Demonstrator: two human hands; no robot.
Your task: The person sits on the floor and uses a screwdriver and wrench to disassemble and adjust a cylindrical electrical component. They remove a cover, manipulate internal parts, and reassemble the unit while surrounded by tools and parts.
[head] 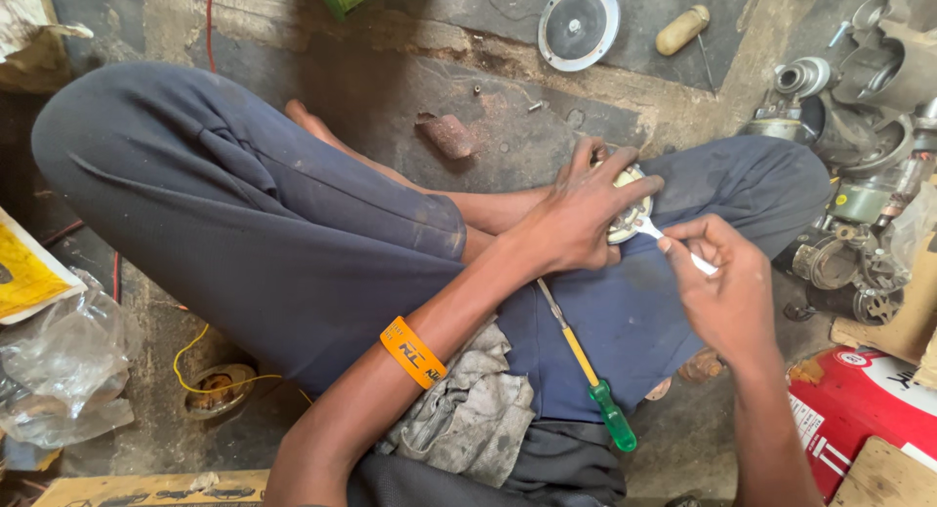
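Note:
I sit cross-legged on the floor in dark blue trousers. My left hand [583,214] grips a small round metal part [630,217] resting on my right knee; the fingers cover most of it. My right hand [722,278] holds a thin white-handled tool [678,248] whose tip touches the part's right side. A screwdriver with a yellow shaft and green handle [595,380] lies on my thigh, just below the left hand. An orange wristband [413,352] is on my left forearm. A dirty grey rag [468,414] lies in my lap.
A round metal disc [578,24] and a wooden handle [681,29] lie on the concrete floor ahead. Several greasy engine parts [844,165] are heaped at the right. A red container [859,409] sits lower right; crumpled plastic [63,370] and a yellow wire [195,356] lie left.

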